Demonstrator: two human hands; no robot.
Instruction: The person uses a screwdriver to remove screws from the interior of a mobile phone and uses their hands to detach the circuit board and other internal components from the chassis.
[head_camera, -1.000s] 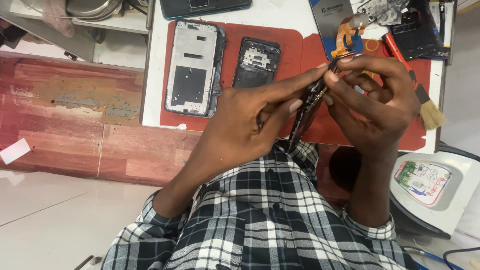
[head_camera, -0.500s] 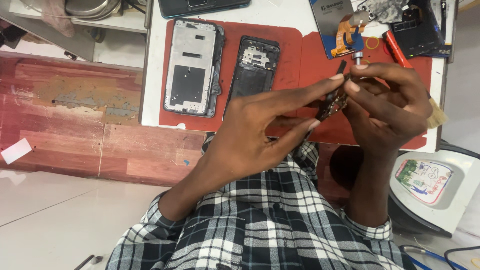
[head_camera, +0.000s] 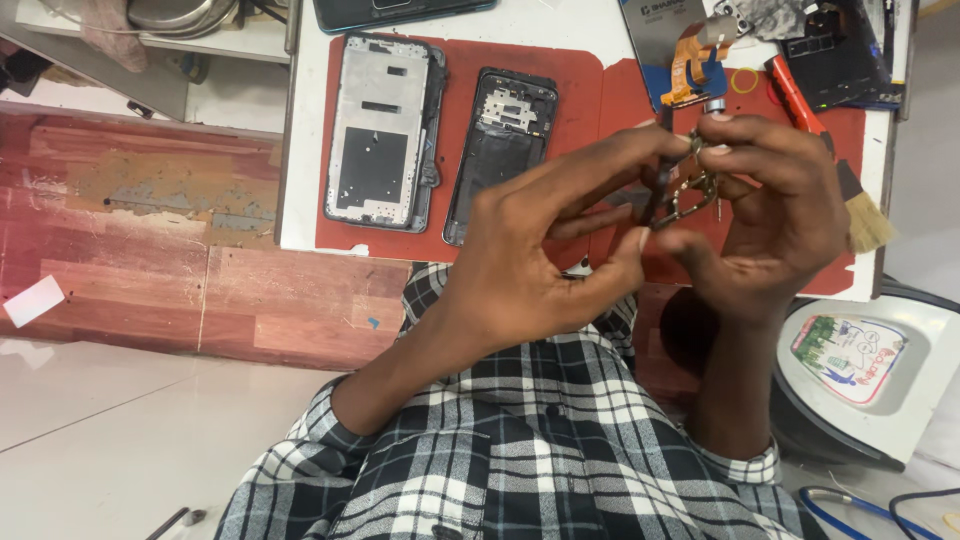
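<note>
- We see the red mat (head_camera: 580, 85) lying on the white table (head_camera: 300, 150).
- On the mat, the phone frame (head_camera: 383, 130) lies left of the opened phone body (head_camera: 500, 150), the two just beside each other.
- Our left hand (head_camera: 540, 250) and right hand (head_camera: 770, 220) meet above the mat's right part, the small phone part (head_camera: 685, 195) between them.
- The brush (head_camera: 860, 210) lies right of our right hand.
- The orange flex cable (head_camera: 690, 70) lies behind the hands.

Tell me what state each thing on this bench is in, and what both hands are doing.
Left hand: closed, pinching the small part.
Right hand: closed, gripping the same part from the other side.
Small dark part: lifted off the table, held between both hands.
Silver phone frame: opened up, lying flat on the red mat.
Black phone body: opened up, lying flat.
Brush: lying unused.
</note>
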